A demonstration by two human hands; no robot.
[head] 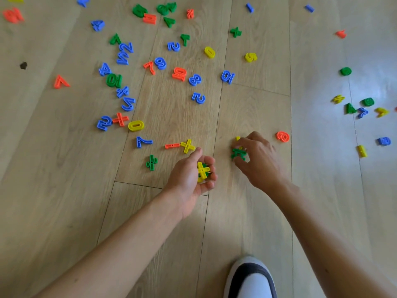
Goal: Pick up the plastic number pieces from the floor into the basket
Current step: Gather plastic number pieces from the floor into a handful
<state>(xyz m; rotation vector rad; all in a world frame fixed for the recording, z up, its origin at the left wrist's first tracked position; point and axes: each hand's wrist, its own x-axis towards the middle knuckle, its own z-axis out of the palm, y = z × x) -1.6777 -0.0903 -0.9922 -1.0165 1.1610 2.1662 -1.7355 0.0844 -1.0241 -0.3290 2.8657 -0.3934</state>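
Observation:
Many coloured plastic number and sign pieces lie scattered over the wooden floor (171, 108). My left hand (191, 177) is cupped palm-up around a yellow plus piece (202, 168) and something green beneath it. My right hand (257, 158) reaches down with its fingers closed on a green piece (237, 154); a bit of yellow piece (237, 139) shows just above the fingers. A loose yellow plus (187, 146) and an orange minus (172, 146) lie just beyond my left hand. An orange 6 (282, 136) sits to the right of my right hand. No basket is in view.
A green division sign (151, 162) and a blue 7 (142, 141) lie left of my left hand. More pieces cluster at the far right, among them a yellow bar (362, 151). My foot in a white sock and dark slipper (250, 278) stands at the bottom edge.

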